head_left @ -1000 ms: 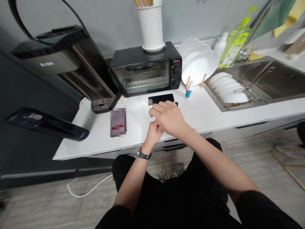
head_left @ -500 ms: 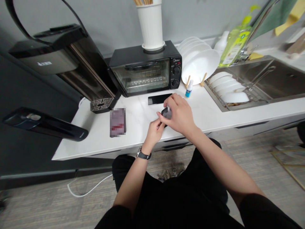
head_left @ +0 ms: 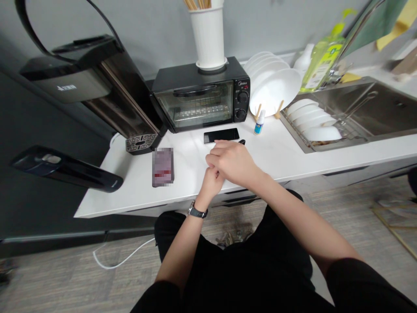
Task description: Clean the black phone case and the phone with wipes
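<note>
Resting the right hand (head_left: 233, 163) over the left hand (head_left: 211, 182), each grip curled with any held item hidden, near a slim, slippery black smartphone (head_left: 221, 135), best taken by its edges, on the worktop (head_left: 185, 165).

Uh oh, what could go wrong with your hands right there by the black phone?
Your right hand is just in front of the black smartphone, so a bump might push it into the toaster oven. The small dark object peeking out past that hand could get knocked away. The little blue-labelled bottle stands close by and might tip over.
</note>
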Available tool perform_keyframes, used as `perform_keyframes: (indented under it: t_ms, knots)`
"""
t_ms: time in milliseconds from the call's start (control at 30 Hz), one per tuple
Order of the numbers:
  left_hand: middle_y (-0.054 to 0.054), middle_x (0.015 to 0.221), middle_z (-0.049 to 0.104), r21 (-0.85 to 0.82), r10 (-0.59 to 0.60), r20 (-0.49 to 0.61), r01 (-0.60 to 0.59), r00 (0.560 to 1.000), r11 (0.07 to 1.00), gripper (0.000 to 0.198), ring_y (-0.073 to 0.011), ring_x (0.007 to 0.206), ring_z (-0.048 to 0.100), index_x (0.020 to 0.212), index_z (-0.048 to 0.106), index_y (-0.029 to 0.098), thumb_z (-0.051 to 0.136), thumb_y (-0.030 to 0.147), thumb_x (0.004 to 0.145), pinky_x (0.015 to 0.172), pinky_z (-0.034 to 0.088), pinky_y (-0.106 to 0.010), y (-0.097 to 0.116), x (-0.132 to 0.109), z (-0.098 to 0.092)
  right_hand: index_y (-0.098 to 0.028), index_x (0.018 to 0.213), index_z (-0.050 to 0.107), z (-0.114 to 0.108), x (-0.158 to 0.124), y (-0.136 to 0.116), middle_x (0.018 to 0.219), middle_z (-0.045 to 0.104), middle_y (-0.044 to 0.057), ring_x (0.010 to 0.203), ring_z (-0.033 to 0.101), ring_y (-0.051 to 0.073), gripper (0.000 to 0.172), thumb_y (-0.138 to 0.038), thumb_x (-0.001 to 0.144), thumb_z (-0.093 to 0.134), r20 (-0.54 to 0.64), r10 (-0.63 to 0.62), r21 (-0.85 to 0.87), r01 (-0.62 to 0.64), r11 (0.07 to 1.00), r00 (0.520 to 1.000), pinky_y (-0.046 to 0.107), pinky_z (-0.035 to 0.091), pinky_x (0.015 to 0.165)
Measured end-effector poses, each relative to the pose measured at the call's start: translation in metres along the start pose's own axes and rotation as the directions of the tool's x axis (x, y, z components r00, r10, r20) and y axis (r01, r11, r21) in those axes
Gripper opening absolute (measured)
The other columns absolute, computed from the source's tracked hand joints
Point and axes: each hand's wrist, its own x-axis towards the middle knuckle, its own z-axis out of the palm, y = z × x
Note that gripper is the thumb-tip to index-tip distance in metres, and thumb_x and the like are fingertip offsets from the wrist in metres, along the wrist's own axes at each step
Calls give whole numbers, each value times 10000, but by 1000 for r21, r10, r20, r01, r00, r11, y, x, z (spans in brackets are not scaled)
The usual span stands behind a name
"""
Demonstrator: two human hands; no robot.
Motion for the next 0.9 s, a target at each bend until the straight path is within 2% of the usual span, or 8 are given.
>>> perform_keyframes:
  t_ms: [100, 267, 367, 500, 633, 733, 833, 900]
  knots:
    - [3, 607, 604, 9, 17, 25, -17, 1000, 1000, 211, -155, 625, 533, 657, 587, 163, 568, 152, 866, 585, 392, -253, 1, 2, 1, -175, 886, 683, -3, -7, 4, 851, 690, 49, 811, 564, 216, 209, -74, 955, 514, -39, 46, -14, -46, 999, 998, 368, 432, 799]
    - [27, 589, 548, -50, 47, 36, -46, 998, 998, 234, -121, 571, 454, 702, 589, 166, 562, 258, 916, 566, 356, -240, -1, 4, 2, -170, 951, 678, -4, -18, 11, 890, 686, 77, 840, 541, 244, 135, -251, 963, 570, -128, 235, 24, -234, 972, 964, 385, 378, 811]
    - [20, 605, 559, -72, 46, 32, -43, 998, 996, 263, -126, 578, 472, 727, 598, 169, 568, 317, 941, 573, 378, -239, -2, 4, 3, -168, 1019, 685, -3, -22, 15, 968, 697, 103, 925, 552, 276, 247, -395, 984, 594, -146, 290, 65, -283, 957, 946, 389, 383, 807]
    - [8, 631, 583, -101, 14, 21, -11, 1000, 995, 275, -138, 615, 513, 752, 610, 167, 587, 341, 963, 598, 418, -241, -2, 4, 4, -168, 1176, 663, 0, -25, 17, 1083, 695, 126, 999, 573, 307, 433, -550, 992, 577, -163, 367, 11, -370, 929, 916, 414, 402, 855]
    - [21, 602, 534, -108, -21, 0, 21, 1000, 994, 320, -124, 586, 460, 721, 585, 174, 608, 376, 968, 566, 384, -234, -3, 4, 5, -158, 1179, 636, 4, -26, 19, 1077, 686, 143, 993, 584, 326, 546, -653, 957, 577, -198, 445, 6, -453, 892, 873, 444, 428, 883]
    - [28, 602, 532, -91, -12, 11, 13, 1000, 996, 306, -118, 577, 443, 727, 588, 173, 608, 366, 963, 555, 364, -233, -3, 4, 4, -167, 1077, 659, 3, -23, 17, 1017, 682, 135, 994, 586, 332, 433, -577, 948, 612, -208, 434, 30, -437, 899, 877, 471, 453, 917]
    - [26, 624, 582, -61, -13, 29, 15, 999, 998, 222, -120, 590, 475, 759, 622, 160, 603, 293, 936, 571, 384, -231, -1, 4, 3, -175, 1001, 687, 0, -16, 10, 975, 694, 116, 999, 600, 307, 206, -351, 964, 586, -187, 352, 37, -352, 935, 917, 495, 438, 1044]
    - [22, 634, 614, -41, -24, 30, 25, 999, 999, 171, -124, 604, 502, 754, 632, 152, 594, 225, 904, 586, 400, -231, 1, 4, 1, -166, 989, 704, -1, -10, 5, 943, 709, 102, 968, 610, 279, 176, -221, 961, 540, -153, 292, 26, -291, 956, 944, 486, 411, 1112]
